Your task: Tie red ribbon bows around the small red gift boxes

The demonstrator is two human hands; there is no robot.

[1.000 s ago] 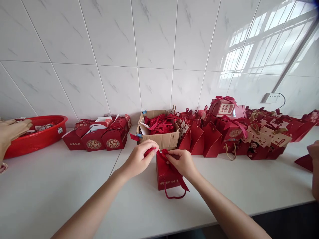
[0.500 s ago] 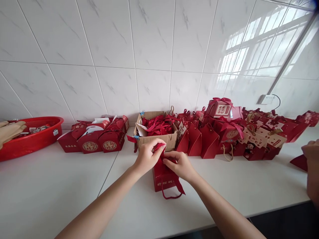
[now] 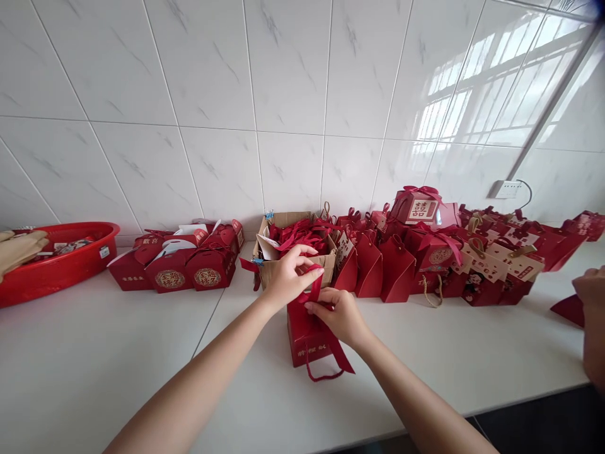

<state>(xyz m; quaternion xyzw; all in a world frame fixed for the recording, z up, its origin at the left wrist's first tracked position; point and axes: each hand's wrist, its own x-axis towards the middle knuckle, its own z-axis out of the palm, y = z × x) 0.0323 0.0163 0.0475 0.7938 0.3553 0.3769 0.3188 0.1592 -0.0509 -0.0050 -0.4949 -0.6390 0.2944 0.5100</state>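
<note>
A red gift box (image 3: 305,334) with gold lettering stands on the white countertop in front of me. A red ribbon (image 3: 341,354) lies across its top, one tail hanging down the front, beside a looped red cord handle (image 3: 326,377). My left hand (image 3: 293,274) is above the box's left side, thumb and finger pinching a raised loop of the ribbon. Lower and to the right, my right hand (image 3: 341,313) pinches the ribbon close against the box top. The fingers hide the spot where the ribbon crosses.
Behind the box stands a cardboard carton (image 3: 276,272) full of red ribbons. Red boxes (image 3: 172,265) and a red basin (image 3: 57,271) are at left. Many red gift boxes (image 3: 397,271) line the right side. Another person's hand (image 3: 593,296) shows at the right edge.
My left hand has moved slightly up and right, its fingers spreading more, and now draws up a visible ribbon loop. My right hand stays almost in place.
</note>
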